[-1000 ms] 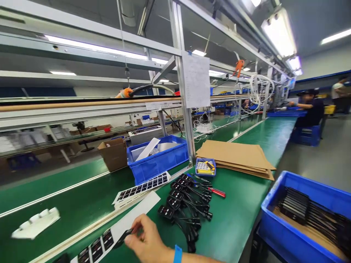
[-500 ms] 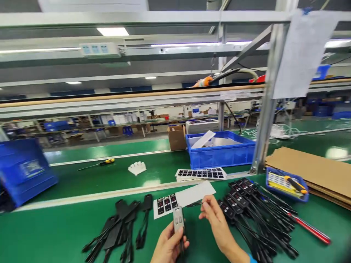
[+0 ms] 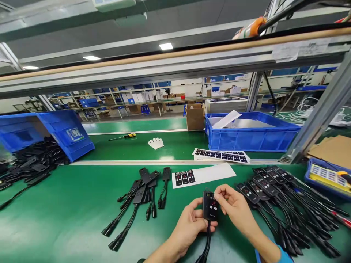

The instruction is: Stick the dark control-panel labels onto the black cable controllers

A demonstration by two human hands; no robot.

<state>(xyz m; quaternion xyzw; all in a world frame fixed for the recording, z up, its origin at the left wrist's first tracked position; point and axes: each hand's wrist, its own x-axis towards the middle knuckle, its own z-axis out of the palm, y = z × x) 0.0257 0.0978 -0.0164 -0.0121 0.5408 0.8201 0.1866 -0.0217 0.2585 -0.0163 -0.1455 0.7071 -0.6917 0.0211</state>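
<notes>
My left hand (image 3: 192, 223) is closed around a small black controller (image 3: 210, 209) with a printed face, a small display and two light buttons. Its black cables hang down below my fingers. The thumb and fingertips of my right hand (image 3: 233, 204) are pinched at the controller's upper right corner; whatever lies between them is hidden. Behind, a white label sheet (image 3: 212, 174) carries three black printed labels at its left end. To the left lie several blank black controllers (image 3: 140, 193) with cables. On the right is a pile of controllers (image 3: 264, 186) with printed faces.
A blue tray (image 3: 252, 138) holding white sheets stands behind more label sheets (image 3: 221, 155). At left, a tipped blue bin (image 3: 65, 135) stands beside a black cable heap (image 3: 33, 160). A white glove (image 3: 156, 143) and a screwdriver (image 3: 123, 137) lie farther back. A metal post (image 3: 320, 109) rises at right.
The controller in my left hand showed a grey face; now its black printed face shows. My right hand has come from beside it to its upper corner. The view has shifted left and down.
</notes>
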